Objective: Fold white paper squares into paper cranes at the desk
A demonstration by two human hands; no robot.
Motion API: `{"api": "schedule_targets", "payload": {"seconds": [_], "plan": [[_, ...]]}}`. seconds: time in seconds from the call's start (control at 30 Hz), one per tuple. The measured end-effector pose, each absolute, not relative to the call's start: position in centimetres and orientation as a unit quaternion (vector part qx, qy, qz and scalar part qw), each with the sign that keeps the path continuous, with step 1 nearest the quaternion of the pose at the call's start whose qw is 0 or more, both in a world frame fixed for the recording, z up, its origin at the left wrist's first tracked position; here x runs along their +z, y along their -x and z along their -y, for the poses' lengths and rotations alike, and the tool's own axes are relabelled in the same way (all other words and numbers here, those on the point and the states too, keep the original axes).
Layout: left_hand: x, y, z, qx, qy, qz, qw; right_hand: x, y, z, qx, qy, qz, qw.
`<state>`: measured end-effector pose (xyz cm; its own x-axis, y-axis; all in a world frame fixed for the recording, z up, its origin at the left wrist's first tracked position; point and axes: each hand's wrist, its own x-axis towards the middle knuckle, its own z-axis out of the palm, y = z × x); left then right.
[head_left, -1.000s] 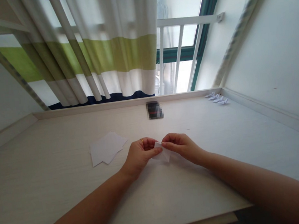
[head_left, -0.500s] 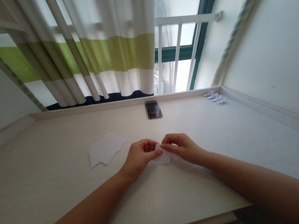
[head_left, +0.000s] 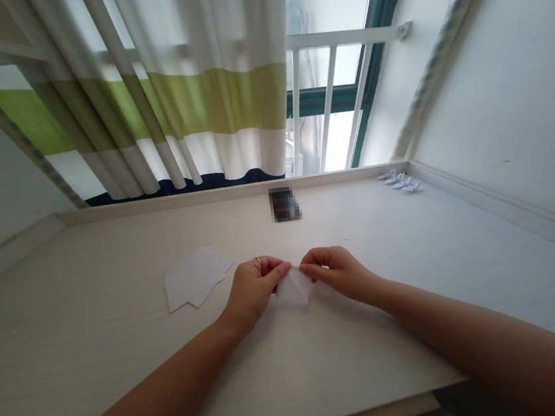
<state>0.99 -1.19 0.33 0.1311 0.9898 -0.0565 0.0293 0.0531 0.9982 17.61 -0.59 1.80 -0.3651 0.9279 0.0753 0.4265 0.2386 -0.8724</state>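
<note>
Between my hands, just above the tabletop, is a small piece of folded white paper (head_left: 294,290) with a crease running down it. My left hand (head_left: 256,284), a ring on one finger, pinches its upper left edge between thumb and fingers. At the upper right edge, my right hand (head_left: 339,269) pinches the same paper with thumb and index finger. The fingers partly hide the paper's top corners. To the left of my left hand lies a loose stack of white paper sheets (head_left: 192,278).
Several small folded white paper pieces (head_left: 402,182) sit in the far right corner of the pale table (head_left: 98,348). A dark, pixelated object (head_left: 284,204) stands by the back ledge. Behind are a striped curtain (head_left: 225,100) and a white window railing (head_left: 343,37).
My left thumb has moved up from the paper's middle to its top edge. More of the paper's face and its crease now show. My right hand has hardly moved.
</note>
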Motion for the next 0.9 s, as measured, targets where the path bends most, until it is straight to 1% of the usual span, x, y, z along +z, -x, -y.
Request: {"api": "schedule_targets", "payload": {"seconds": [0.33,0.5,0.57,0.63,0.7,0.77,0.9], "plan": [[0.5,-0.9,0.9,0.458,-0.516,-0.499,0.524,1.7,-17.8,0.2,0.461,0.468,0.675,0.336],[0.3,-0.6,0.6,0.475,-0.503,-0.506,0.514,1.7,-18.3,-0.1,0.46,0.477,0.637,0.394],[0.2,-0.6,0.6,0.462,-0.51,-0.504,0.521,1.7,-18.2,-0.1,0.452,0.47,0.641,0.405],[0.2,-0.7,0.8,0.437,-0.53,-0.492,0.534,1.6,-18.0,0.1,0.455,0.456,0.668,0.373],[0.2,-0.9,1.0,0.416,-0.548,-0.476,0.548,1.3,-17.7,0.3,0.468,0.441,0.699,0.314],[0.2,-1.1,1.2,0.406,-0.549,-0.467,0.562,1.0,-17.5,0.6,0.476,0.429,0.717,0.275],[0.0,-1.3,1.3,0.397,-0.523,-0.45,0.606,0.7,-17.5,0.6,0.477,0.431,0.716,0.274]]}}
